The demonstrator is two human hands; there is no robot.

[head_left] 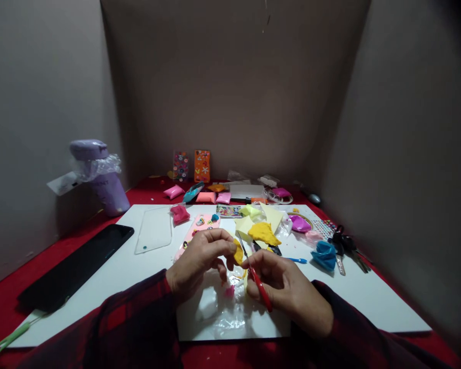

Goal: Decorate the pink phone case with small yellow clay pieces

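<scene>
My left hand [205, 259] pinches a small flat piece of yellow clay [238, 252] between thumb and fingers. Red-handled scissors [259, 284] are in my right hand [286, 284], their blades pointing up beside the yellow piece; whether they touch it I cannot tell. Just beyond lies a larger lump of yellow clay [265, 233] on pale yellow paper [271, 215]. Under my hands is a crinkled clear plastic bag [230, 315] with a bit of pink clay [229, 291]. A pink phone case [200, 225] with small charms is partly covered by my left hand.
Left of my hands are a clear phone case [153, 230], a black phone [80, 266] and a purple bottle [105, 179]. At right lie blue clay [325, 254], a blue tool [297, 260] and keys [346, 246]. Decorated cases [202, 165] and several clay packets [206, 197] stand or lie behind.
</scene>
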